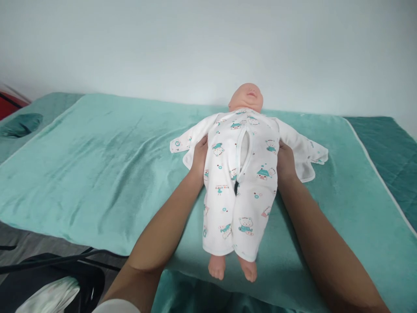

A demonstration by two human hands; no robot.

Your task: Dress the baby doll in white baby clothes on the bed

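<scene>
A baby doll [246, 96] lies on its back on a teal towel [107, 165], head toward the wall, bare feet toward me. It wears a white printed romper [241, 174] whose front is partly open at the chest. My left hand [199, 156] grips the doll's torso on its left side in view, fingers tucked under the body. On the other flank my right hand [286, 160] does the same. The doll's own arms are not visible; the romper sleeves lie flat and spread out.
The towel covers a padded table with a darker teal cover [391, 143] against a white wall. A dark face-hole [21, 124] shows at the far left. Below left stand a black stool or frame [48, 265] and a pale bundle [52, 295].
</scene>
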